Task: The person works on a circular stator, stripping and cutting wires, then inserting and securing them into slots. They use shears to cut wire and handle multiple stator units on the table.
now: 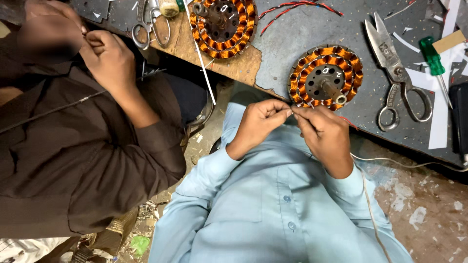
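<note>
My left hand [261,122] and my right hand [324,134] meet fingertip to fingertip just below a round motor stator [325,77] wound with orange copper coils, which lies on the grey workbench [302,34]. Both hands pinch a thin wire end coming off the stator's near edge; the wire itself is barely visible between the fingers. A red wire shows by my right hand. My pale blue sleeves fill the bottom of the view.
A second copper-wound stator [223,24] lies further back. Large metal scissors [397,78] and a green-handled screwdriver [435,63] lie to the right among white paper strips. Smaller scissors [148,24] sit at the back left. A person in a brown shirt [73,146] works at my left.
</note>
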